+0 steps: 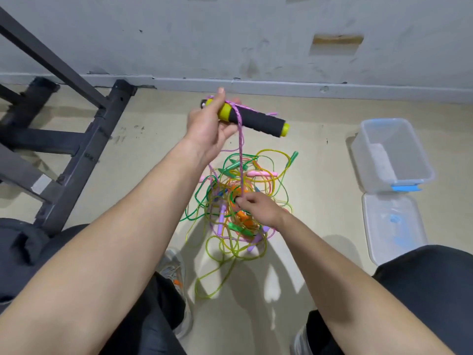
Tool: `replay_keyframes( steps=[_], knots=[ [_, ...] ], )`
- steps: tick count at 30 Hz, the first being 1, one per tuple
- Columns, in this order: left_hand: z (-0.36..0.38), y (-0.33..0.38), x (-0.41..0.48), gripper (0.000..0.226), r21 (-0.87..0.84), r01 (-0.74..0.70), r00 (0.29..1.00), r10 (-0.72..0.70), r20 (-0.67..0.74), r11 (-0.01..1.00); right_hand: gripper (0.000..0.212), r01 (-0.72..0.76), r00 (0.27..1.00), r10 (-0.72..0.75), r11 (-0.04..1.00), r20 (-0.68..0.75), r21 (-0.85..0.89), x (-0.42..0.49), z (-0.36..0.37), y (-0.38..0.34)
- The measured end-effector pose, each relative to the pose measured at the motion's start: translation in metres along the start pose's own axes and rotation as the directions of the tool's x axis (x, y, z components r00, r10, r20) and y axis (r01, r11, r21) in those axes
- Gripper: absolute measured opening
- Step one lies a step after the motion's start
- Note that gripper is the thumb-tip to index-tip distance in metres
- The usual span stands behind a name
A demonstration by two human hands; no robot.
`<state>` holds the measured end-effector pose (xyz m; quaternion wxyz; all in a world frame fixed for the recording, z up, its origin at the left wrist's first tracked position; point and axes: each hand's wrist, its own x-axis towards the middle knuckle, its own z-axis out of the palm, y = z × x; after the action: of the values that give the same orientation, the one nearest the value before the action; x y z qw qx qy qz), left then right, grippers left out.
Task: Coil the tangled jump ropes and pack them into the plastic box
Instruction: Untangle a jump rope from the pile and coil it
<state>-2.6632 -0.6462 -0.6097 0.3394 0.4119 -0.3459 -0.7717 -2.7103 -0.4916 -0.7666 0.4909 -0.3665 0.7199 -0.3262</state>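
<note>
Nearest the viewer, the person's dark trouser legs frame the scene, with a grey shoe (174, 267) on the pale floor (143, 175) just on the near side of the pile of ropes (271, 172). The pile is a loose tangle of green, yellow, orange and pink cords with small handles, lying on the floor between the feet and the wall. Over the near middle of the pile, the right hand (258, 208) pinches a purple braided rope (241, 155) between thumb and fingertips, the other fingers curled in. The rope runs taut from that pinch up and away to the left hand (207, 131), raised above the far side of the pile. Its fingers are wrapped round a black handle with yellow ends (256, 120), the thumb laid on top, with turns of the purple rope crossing the handle. To the right of the pile lies a clear lid (391, 226), and beyond it the plastic box (368, 149) stands open. Left of the pile stands a dark metal frame (76, 160). Beyond everything rises a scuffed grey wall (230, 34).
</note>
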Motion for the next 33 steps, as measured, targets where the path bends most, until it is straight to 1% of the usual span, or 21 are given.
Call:
replay_keyframes(
  steps=[2, 4, 6, 7, 8, 9, 10, 11, 13, 15, 17, 19, 21, 22, 24, 25, 27, 28, 29, 31, 33],
  knots=[
    [-0.018, 0.008, 0.017, 0.02, 0.02, -0.098, 0.982, 0.1, -0.159, 0.995, 0.03, -0.097, 0.992, 0.1, 0.994, -0.072, 0.044, -0.005, -0.009, 0.031],
    [-0.046, 0.015, 0.036, 0.021, 0.086, -0.163, 0.925, 0.183, -0.332, 0.983, 0.025, -0.162, 0.974, 0.173, 0.983, -0.149, 0.084, -0.014, -0.026, 0.055],
    [-0.074, 0.014, 0.051, 0.025, 0.309, -0.2, 0.824, 0.33, -0.46, 0.93, 0.029, -0.21, 0.948, 0.226, 0.973, -0.222, 0.094, -0.019, -0.043, 0.066],
    [-0.088, 0.01, 0.059, 0.023, 0.48, -0.204, 0.778, 0.439, -0.449, 0.853, 0.032, -0.207, 0.932, 0.231, 0.972, -0.278, 0.115, -0.02, -0.051, 0.065],
    [-0.097, 0.005, 0.059, 0.019, 0.647, -0.188, 0.765, 0.524, -0.375, 0.739, 0.034, -0.198, 0.912, 0.249, 0.963, -0.325, 0.182, -0.02, -0.058, 0.058],
    [-0.105, -0.004, 0.06, 0.014, 0.784, -0.173, 0.784, 0.565, -0.257, 0.596, 0.033, -0.17, 0.898, 0.27, 0.941, -0.347, 0.292, -0.019, -0.065, 0.049],
    [-0.109, -0.013, 0.056, 0.014, 0.871, -0.171, 0.828, 0.546, -0.127, 0.461, 0.029, -0.133, 0.894, 0.283, 0.908, -0.348, 0.398, -0.017, -0.07, 0.034],
    [-0.114, -0.024, 0.055, 0.018, 0.912, -0.197, 0.875, 0.483, -0.002, 0.36, 0.026, -0.09, 0.902, 0.275, 0.872, -0.332, 0.48, -0.015, -0.075, 0.017],
    [-0.109, -0.042, 0.042, 0.028, 0.912, -0.286, 0.936, 0.289, 0.2, 0.294, 0.022, -0.008, 0.928, 0.211, 0.836, -0.308, 0.549, -0.01, -0.084, -0.023],
    [-0.096, -0.058, 0.028, 0.037, 0.863, -0.364, 0.93, 0.079, 0.36, 0.35, 0.018, 0.077, 0.952, 0.116, 0.806, -0.283, 0.587, -0.007, -0.091, -0.063],
    [-0.082, -0.067, 0.016, 0.044, 0.82, -0.384, 0.873, -0.123, 0.473, 0.425, 0.015, 0.134, 0.963, 0.052, 0.762, -0.266, 0.633, -0.006, -0.096, -0.097],
    [-0.071, -0.075, 0.006, 0.043, 0.8, -0.394, 0.813, -0.235, 0.533, 0.452, 0.015, 0.165, 0.964, 0.038, 0.696, -0.264, 0.699, -0.004, -0.099, -0.122],
    [-0.07, -0.084, 0.003, 0.022, 0.789, -0.463, 0.806, -0.179, 0.565, 0.405, 0.018, 0.211, 0.958, 0.024, 0.623, -0.287, 0.753, -0.004, -0.104, -0.14],
    [-0.072, -0.086, 0.002, 0.01, 0.807, -0.471, 0.832, -0.126, 0.541, 0.356, 0.018, 0.239, 0.95, 0.017, 0.606, -0.313, 0.759, -0.004, -0.107, -0.145],
    [-0.08, -0.081, 0.004, 0.015, 0.865, -0.409, 0.9, -0.03, 0.436, 0.289, 0.017, 0.29, 0.922, 0.036, 0.591, -0.384, 0.753, -0.004, -0.113, -0.149],
    [-0.085, -0.076, 0.006, 0.02, 0.884, -0.355, 0.925, -0.019, 0.378, 0.306, 0.017, 0.314, 0.906, 0.055, 0.577, -0.42, 0.754, -0.004, -0.116, -0.148],
    [-0.087, -0.057, 0.002, 0.023, 0.858, -0.252, 0.949, -0.057, 0.309, 0.448, 0.022, 0.339, 0.892, 0.091, 0.512, -0.442, 0.789, -0.002, -0.122, -0.139],
    [-0.082, -0.047, -0.002, 0.022, 0.809, -0.215, 0.95, -0.074, 0.302, 0.547, 0.028, 0.32, 0.904, 0.1, 0.486, -0.415, 0.813, 0.001, -0.122, -0.13],
    [-0.075, -0.038, -0.007, 0.021, 0.737, -0.18, 0.95, -0.079, 0.302, 0.652, 0.034, 0.27, 0.92, 0.118, 0.497, -0.373, 0.824, 0.003, -0.118, -0.12],
    [-0.055, -0.02, -0.018, 0.02, 0.57, -0.11, 0.95, -0.083, 0.302, 0.814, 0.035, 0.131, 0.939, 0.172, 0.622, -0.298, 0.772, 0.005, -0.098, -0.096],
    [-0.038, -0.005, -0.027, 0.021, 0.417, -0.015, 0.943, -0.126, 0.308, 0.909, 0.032, 0.033, 0.964, 0.139, 0.785, -0.228, 0.619, 0.002, -0.066, -0.076]
  ],
)
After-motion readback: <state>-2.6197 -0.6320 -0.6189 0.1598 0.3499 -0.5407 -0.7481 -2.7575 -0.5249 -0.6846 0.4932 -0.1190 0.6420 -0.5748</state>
